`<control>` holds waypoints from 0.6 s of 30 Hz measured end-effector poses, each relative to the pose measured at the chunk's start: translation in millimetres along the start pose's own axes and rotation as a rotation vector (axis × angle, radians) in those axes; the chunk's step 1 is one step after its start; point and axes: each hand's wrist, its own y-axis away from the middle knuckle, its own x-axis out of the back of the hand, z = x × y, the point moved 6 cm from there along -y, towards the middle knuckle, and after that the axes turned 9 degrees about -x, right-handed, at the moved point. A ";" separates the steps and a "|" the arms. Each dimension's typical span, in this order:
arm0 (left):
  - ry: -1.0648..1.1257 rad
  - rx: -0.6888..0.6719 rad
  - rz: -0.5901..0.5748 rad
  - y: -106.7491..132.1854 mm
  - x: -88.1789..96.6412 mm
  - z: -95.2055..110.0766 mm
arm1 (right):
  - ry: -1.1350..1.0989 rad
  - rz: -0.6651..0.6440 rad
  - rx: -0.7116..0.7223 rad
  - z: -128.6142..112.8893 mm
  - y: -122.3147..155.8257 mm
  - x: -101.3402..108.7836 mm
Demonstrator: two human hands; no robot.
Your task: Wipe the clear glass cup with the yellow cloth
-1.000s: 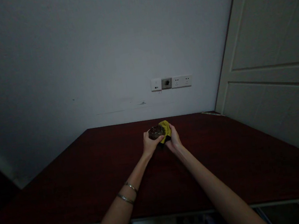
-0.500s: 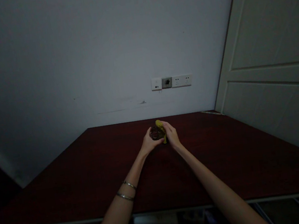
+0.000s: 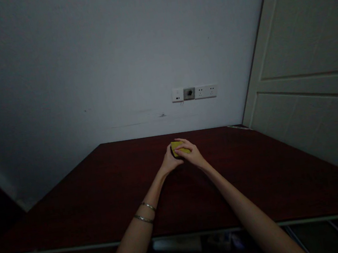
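Both of my hands meet over the far middle of a dark red table point(image 3: 104, 202). My left hand point(image 3: 170, 162) is curled around a small round dark object that is now hidden behind a yellow cloth point(image 3: 178, 147). My right hand point(image 3: 191, 153) presses the yellow cloth over that object, its fingers bent across the top. Two thin bangles point(image 3: 146, 212) sit on my left forearm.
A pale wall rises behind the table with a row of sockets point(image 3: 194, 93). A white panelled door point(image 3: 307, 82) stands at the right. The table's near edge point(image 3: 79, 248) runs across the bottom, with dim things below it.
The yellow cloth, earlier bunched at the right of the dark round object, has been moved over it. The object no longer shows. Both hands stay together at the same spot.
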 end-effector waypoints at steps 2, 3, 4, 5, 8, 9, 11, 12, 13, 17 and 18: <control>0.033 -0.054 -0.027 -1.5 -1.1 4.2 | 0.038 -0.053 0.018 -4.5 1.2 -2.3; 0.047 -0.082 -0.037 -2.3 -1.3 6.6 | 0.059 -0.070 0.027 -6.6 2.0 -3.0; 0.057 -0.100 -0.045 -2.9 -1.4 8.6 | 0.082 -0.083 0.034 -8.2 2.8 -3.7; 0.063 -0.108 -0.052 -3.3 -1.5 9.9 | 0.107 -0.091 0.042 -9.5 3.7 -4.4; 0.077 -0.092 -0.075 -2.9 -3.6 9.5 | 0.179 -0.069 0.054 -9.5 5.5 -6.0; 0.093 -0.085 -0.085 -2.4 -5.3 8.5 | 0.193 -0.039 0.050 -8.0 5.4 -5.5; 0.135 -0.075 -0.109 -0.8 -10.0 5.9 | 0.202 0.055 0.026 -3.2 4.4 -2.1; 0.153 -0.072 -0.121 0.0 -12.4 4.6 | 0.199 0.105 0.006 -0.1 3.6 0.4; 0.165 -0.070 -0.130 0.9 -14.7 3.4 | 0.192 0.146 -0.017 3.1 2.7 3.1; 0.143 -0.054 -0.134 3.1 -18.0 0.3 | 0.136 0.138 -0.087 10.2 -0.4 8.3; 0.144 -0.047 -0.131 3.1 -17.6 -0.2 | 0.119 0.100 -0.082 9.0 -0.5 7.9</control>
